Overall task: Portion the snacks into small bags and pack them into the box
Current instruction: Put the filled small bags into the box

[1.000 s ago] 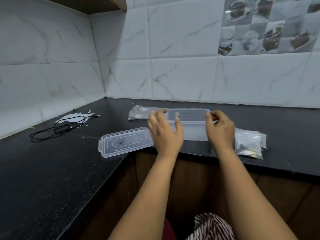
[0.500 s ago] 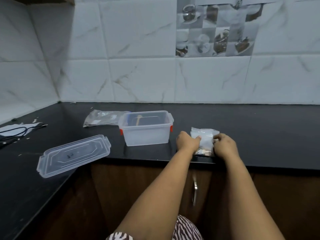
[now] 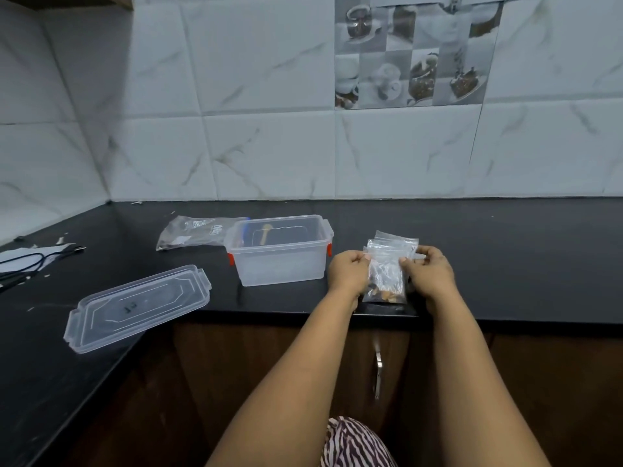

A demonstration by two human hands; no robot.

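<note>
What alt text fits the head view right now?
Left hand and right hand hold a small clear snack bag at the black counter edge, right of an open plastic box; its lid lies farther left.

The black cable (image 3: pixel 20 264) runs off the left edge, the print on the big snack pouch (image 3: pixel 195 232) behind the box (image 3: pixel 279 256) is too blurred to read, the pale thing inside that box cannot be told, and the left hand (image 3: pixel 347 273) covers the near corner of the small bags (image 3: pixel 387 264).

Clear plastic bags (image 3: pixel 387 264), translucent plastic box (image 3: pixel 279 261), glossy black stone counter (image 3: pixel 505 251).
</note>
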